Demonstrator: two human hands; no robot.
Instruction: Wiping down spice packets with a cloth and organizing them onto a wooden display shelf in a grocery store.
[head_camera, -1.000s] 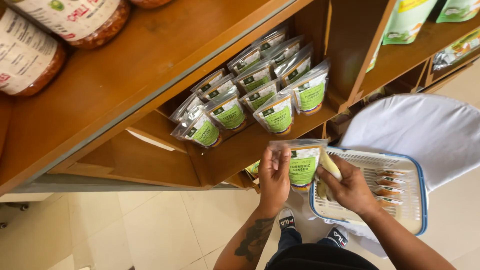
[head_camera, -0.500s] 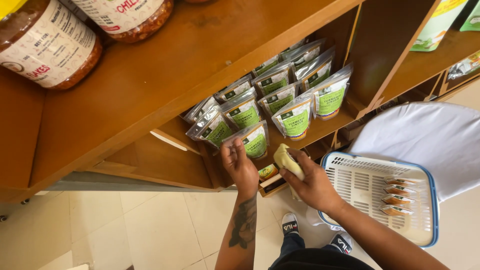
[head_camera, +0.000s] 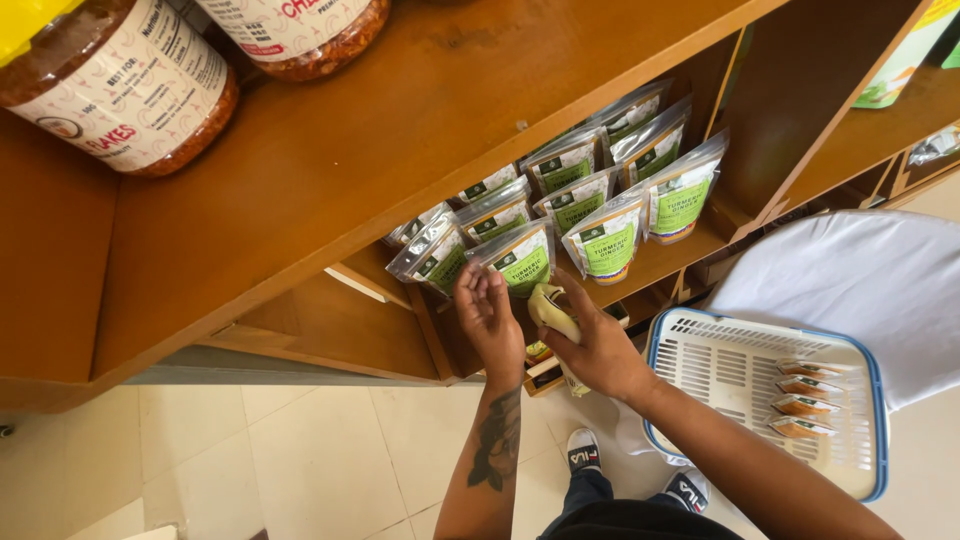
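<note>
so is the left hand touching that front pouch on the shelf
Touching: the head view shows the left hand with fingertips on the front pouch at its lower edge, no gap visible.

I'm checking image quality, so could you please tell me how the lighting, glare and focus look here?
Head view: even daylight, sharp on the pouches and both hands, left and right; mild glare on the clear pouch tops; the jars loom large at the edge; straight shelf edges tilt.

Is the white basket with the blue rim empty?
No. The white basket holds a few small orange packets stacked along its right side.
</note>
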